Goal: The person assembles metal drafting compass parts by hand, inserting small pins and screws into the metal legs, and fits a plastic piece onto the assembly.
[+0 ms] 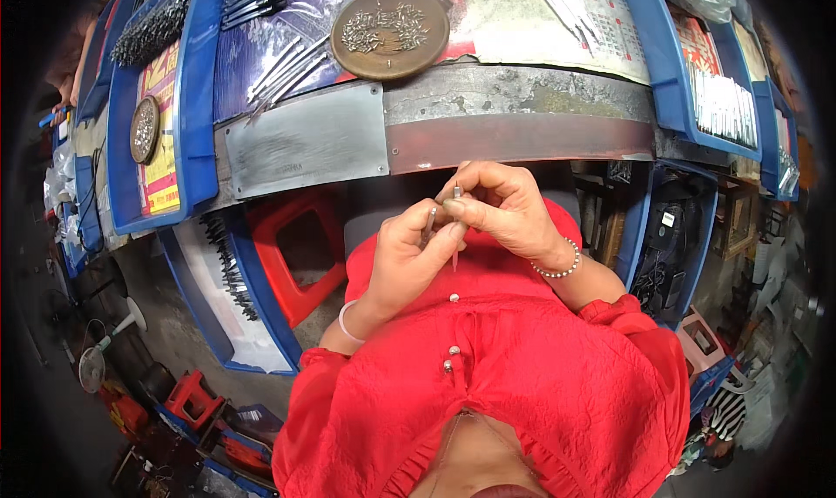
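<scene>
Left hand: here it is, the left hand [405,259], thumb and fingers drawn into a tight pinch, a small silvery piece [429,220] showing between them.
Right hand: and right up against it, the right hand [501,211], thumb and forefinger closed on a short metal-topped piece [457,191], the end poking up past the thumb.
Pinkish tip: a thin pinkish tip [455,261] shows below the fingers; which piece it belongs to, I cannot tell.
Where it's happening: both pieces are up in the fingers, in front of the red shirt [522,359], by the near edge of the worktop [514,93].
Brown dish: beyond the hands, a round brown dish [418,61] on the worktop, scattered with tiny metal parts [409,32].
Loose pens: just left of the dish, slim pen-like sticks [287,71] lie in a slanting bunch.
Left side: a blue tray [202,89] carries a dark, bristling heap [155,32] and a smaller round dish [144,157].
Right side: another blue tray [670,71], with white sticks [723,106] lined up inside.
Below: a red stool [277,272] stands under the worktop's left part.
</scene>
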Motion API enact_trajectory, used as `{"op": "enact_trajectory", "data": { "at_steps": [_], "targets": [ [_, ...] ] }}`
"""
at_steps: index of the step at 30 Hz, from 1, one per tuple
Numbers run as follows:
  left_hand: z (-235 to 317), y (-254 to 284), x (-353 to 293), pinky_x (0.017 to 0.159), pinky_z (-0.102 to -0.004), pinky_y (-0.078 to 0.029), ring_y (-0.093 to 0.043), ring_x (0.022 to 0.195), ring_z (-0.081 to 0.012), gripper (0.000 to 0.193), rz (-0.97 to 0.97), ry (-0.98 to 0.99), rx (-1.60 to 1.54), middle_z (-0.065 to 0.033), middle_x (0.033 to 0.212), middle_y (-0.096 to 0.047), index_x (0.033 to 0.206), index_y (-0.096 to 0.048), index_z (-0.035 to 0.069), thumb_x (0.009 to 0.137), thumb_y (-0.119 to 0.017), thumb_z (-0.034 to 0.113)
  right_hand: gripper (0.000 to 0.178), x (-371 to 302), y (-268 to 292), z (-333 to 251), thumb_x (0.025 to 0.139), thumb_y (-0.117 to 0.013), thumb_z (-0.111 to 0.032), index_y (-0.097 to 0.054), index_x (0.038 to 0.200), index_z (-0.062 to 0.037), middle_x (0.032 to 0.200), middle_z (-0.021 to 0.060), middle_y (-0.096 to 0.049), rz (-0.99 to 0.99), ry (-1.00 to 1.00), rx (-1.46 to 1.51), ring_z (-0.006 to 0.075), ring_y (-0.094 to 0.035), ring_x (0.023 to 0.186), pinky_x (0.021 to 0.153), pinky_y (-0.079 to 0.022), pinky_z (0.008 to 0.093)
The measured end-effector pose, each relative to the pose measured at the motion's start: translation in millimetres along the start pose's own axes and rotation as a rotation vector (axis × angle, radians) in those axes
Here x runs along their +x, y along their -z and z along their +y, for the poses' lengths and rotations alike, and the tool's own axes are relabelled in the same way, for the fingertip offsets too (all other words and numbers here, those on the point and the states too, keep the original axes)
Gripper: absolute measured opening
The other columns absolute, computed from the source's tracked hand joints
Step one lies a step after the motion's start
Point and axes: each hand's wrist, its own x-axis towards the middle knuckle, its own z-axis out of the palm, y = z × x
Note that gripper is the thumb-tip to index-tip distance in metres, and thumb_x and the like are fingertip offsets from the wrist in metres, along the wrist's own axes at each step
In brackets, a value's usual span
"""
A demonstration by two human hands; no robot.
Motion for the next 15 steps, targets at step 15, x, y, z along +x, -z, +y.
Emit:
{"op": "enact_trajectory", "data": {
  "at_steps": [15],
  "targets": [
    [2,8,-9,0.067,-0.0215,-0.046,-0.056,0.074,-0.0073,0.011,-0.060,0.273,-0.319,-0.0016,0.085,-0.058,0.096,-0.056,-0.001,0.089,-0.053,0.006,0.014,-1,-5,7,0.088,-0.058,-0.010,-0.057,0.092,0.0034,0.080,0.0068,-0.060,0.011,-0.172,0.147,0.0099,-0.056,0.069,0.058,-0.047,0.0238]
  ]
}}
